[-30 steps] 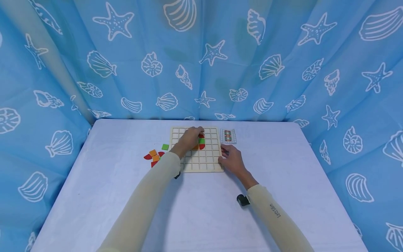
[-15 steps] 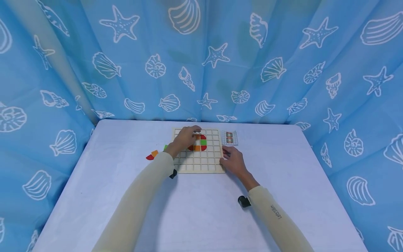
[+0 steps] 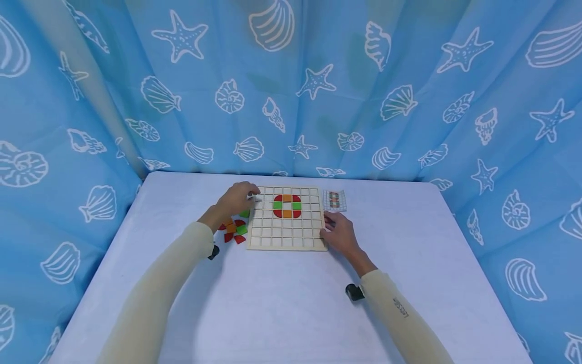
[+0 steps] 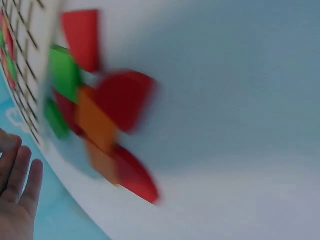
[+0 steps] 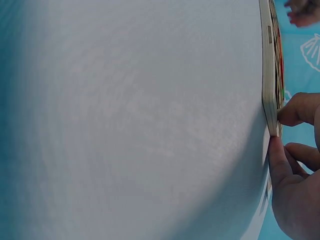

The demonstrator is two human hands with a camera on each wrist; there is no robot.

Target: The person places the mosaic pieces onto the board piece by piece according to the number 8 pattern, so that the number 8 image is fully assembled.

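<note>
A wooden grid board (image 3: 273, 237) lies on the table in the head view. In its upper middle, red rounded corner tiles, orange tiles and green tiles form a ring (image 3: 287, 214) around a bare square. My right hand (image 3: 340, 233) grips the board's right edge, its thumb over the rim in the right wrist view. By the board's upper left edge hovers my left hand (image 3: 234, 199), fingers loosely bent, with no tile visible in it. Below that hand, loose red, orange and green tiles (image 4: 97, 120) lie in a pile, blurred in the left wrist view.
A small card (image 3: 334, 200) printed with a grid and a coloured pattern lies right of the board's top. A white cloth covers the table (image 3: 291, 303). Blue curtain (image 3: 291, 91) with white shells hangs behind and at both sides.
My left hand has moved left, off the tile ring to the board's left edge, so the whole ring now shows. The right hand stays at the board's right edge. The head view has shifted slightly.
</note>
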